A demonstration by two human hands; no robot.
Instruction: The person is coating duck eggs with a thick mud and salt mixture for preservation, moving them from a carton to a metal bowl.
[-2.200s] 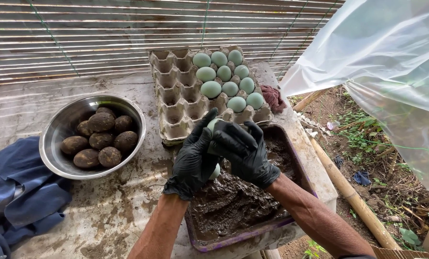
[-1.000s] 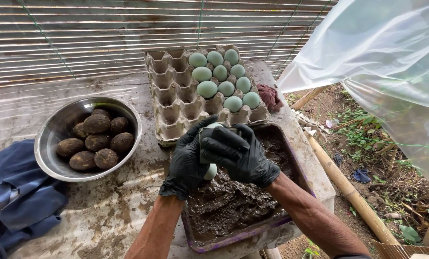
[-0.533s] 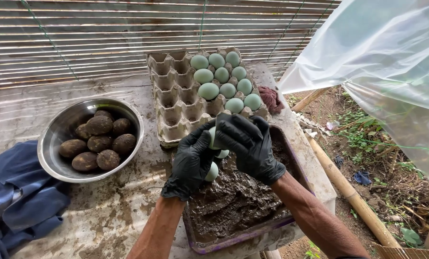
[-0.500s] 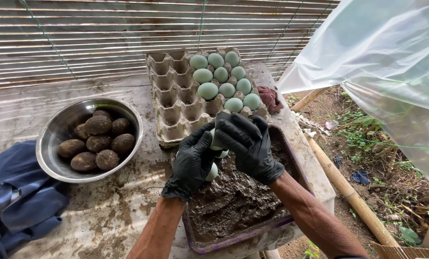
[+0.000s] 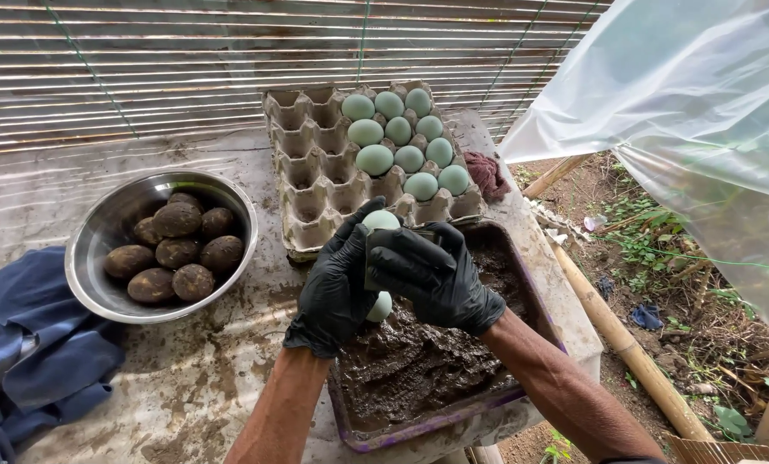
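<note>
While the left hand (image 5: 337, 283) cups the pale egg (image 5: 381, 221) over the mud tray (image 5: 522, 283), the right hand (image 5: 432, 275) presses mud on, and a gentle, even squeeze seems wisest.

muddy table (image 5: 204, 378) with bowl (image 5: 101, 258), carton (image 5: 316, 185), tray (image 5: 522, 301)

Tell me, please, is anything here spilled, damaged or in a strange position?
Brown mud is smeared over the table beside the tray of mud. The egg carton looks stained and worn, and its front edge seems to overlap the tray's rim. Nothing is tipped, and no pale green eggs look broken.
</note>
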